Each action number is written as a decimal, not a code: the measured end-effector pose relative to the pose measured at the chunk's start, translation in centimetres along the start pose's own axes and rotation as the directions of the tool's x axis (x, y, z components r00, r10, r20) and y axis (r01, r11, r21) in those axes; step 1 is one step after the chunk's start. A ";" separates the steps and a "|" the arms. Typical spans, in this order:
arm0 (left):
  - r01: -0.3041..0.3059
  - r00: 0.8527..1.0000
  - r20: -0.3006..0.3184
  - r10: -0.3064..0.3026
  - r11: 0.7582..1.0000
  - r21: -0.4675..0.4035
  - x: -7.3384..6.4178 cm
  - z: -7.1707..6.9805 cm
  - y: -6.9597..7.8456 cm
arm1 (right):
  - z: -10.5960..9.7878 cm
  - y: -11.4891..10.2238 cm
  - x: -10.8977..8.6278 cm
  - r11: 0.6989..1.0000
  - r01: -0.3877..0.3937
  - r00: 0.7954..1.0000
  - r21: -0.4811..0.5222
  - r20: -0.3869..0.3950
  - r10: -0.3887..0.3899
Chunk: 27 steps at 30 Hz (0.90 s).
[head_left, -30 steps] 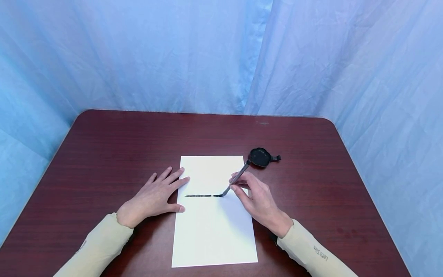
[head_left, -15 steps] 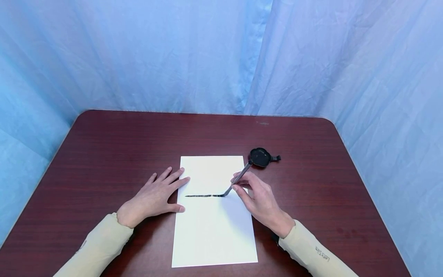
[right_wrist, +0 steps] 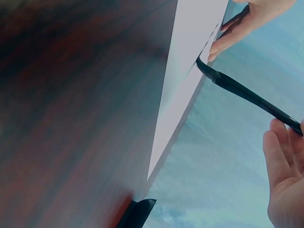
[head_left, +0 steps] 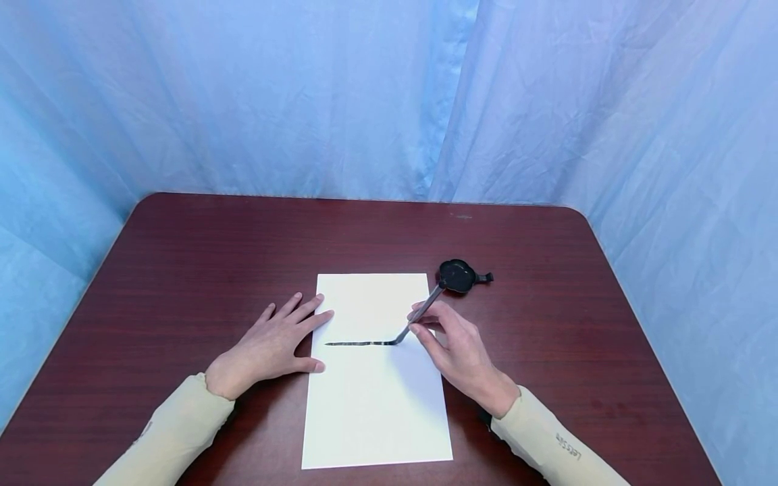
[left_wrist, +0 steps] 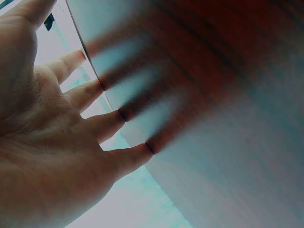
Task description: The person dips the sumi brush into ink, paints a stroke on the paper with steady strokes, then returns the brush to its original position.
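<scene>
On the table lies a white sheet of paper (head_left: 377,412) with a thin black stroke (head_left: 352,343) across it. My right hand (head_left: 458,354) pinches a dark ink brush (head_left: 423,306) between thumb and fingers. The brush leans to the upper right, its bent bristles (right_wrist: 203,65) touching the paper at the stroke's right end. My left hand (head_left: 267,351) rests with spread fingers on the sheet's left edge, fingertips and thumb tip on the paper. In the left wrist view the left hand (left_wrist: 52,128) shows its fingers straight.
A black flower-shaped dish (head_left: 457,276) with a short handle stands just beyond the sheet's upper right corner, near the brush's top end. The dark red wooden table (head_left: 182,270) has rounded far corners. Light blue curtains (head_left: 304,101) hang behind and at both sides.
My right hand has slid slightly to the right with the brush, and the black stroke has grown a little longer that way. The left hand and the paper stay put.
</scene>
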<state>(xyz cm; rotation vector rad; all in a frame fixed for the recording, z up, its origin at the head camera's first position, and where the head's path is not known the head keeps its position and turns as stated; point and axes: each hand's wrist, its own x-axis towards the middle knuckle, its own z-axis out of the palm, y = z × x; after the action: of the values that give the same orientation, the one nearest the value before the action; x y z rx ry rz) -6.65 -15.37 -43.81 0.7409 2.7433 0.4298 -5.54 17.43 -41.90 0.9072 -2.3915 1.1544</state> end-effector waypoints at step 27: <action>-0.007 1.000 -0.003 0.007 1.000 0.008 0.0 0.0 -0.1 | -0.5 0.1 -0.3 1.000 -0.007 1.000 -0.007 -0.004 0.007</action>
<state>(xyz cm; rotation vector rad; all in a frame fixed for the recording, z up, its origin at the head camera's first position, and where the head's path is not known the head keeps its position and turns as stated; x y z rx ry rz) -6.69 -15.39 -43.87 0.7528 2.7472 0.4227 -5.35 17.96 -41.84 0.8948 -2.3958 1.1487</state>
